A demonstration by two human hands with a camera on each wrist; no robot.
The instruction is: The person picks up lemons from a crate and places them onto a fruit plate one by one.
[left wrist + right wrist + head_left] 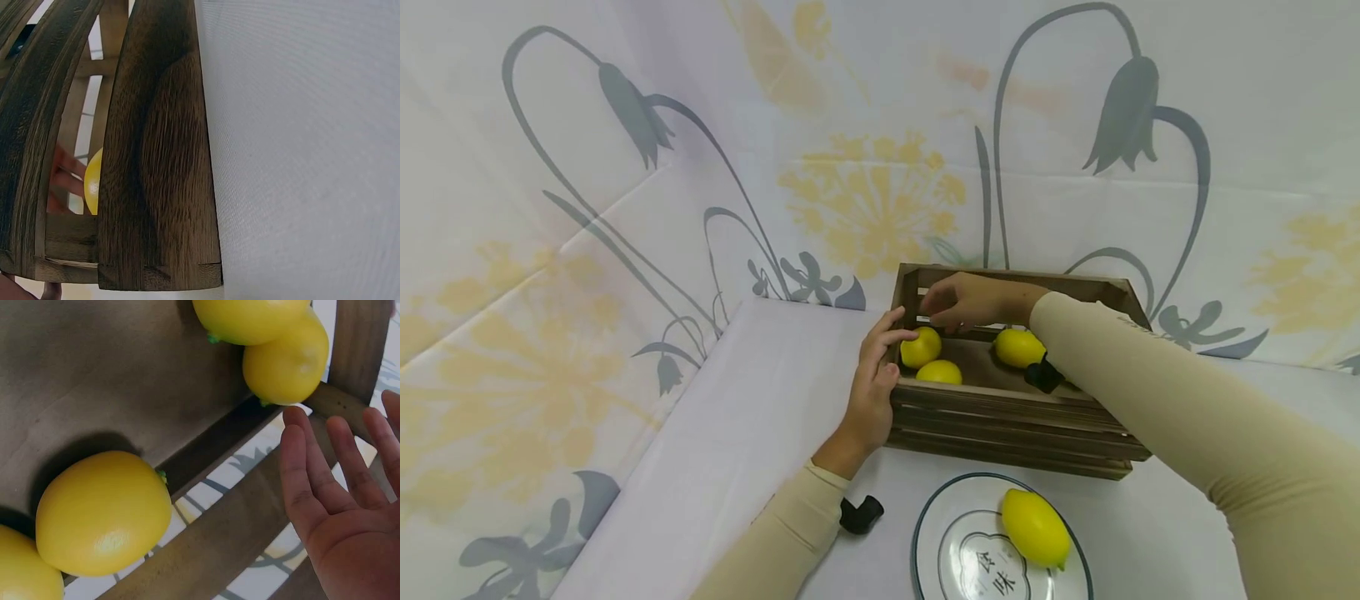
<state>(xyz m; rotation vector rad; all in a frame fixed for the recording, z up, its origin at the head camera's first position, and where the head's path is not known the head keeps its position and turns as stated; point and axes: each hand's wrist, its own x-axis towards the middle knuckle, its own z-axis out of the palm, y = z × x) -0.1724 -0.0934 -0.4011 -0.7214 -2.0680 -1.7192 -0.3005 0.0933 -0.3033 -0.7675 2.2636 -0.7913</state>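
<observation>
A brown slatted wooden crate (1000, 417) holds several yellow lemons. Over its left end rests my left hand (872, 392), gripping the wall with fingers across the rim and thumb by the front corner. Inside, at the back left, my right hand (973, 300) hovers with loosely bent fingers and nothing in them; the right wrist view shows its palm beside the slats. Close to it are two lemons at the left end, one lemon (920, 347) behind another lemon (939, 372). Below the right forearm lies another lemon (1018, 347); a further one peeks in at the right wrist view's lower left.
In front of the crate stands a white plate (936, 542) with a dark rim and printed characters, one lemon (1036, 529) on its right side. White cloth (730, 433) covers the table. A flower-printed curtain (880, 100) hangs behind and to the left.
</observation>
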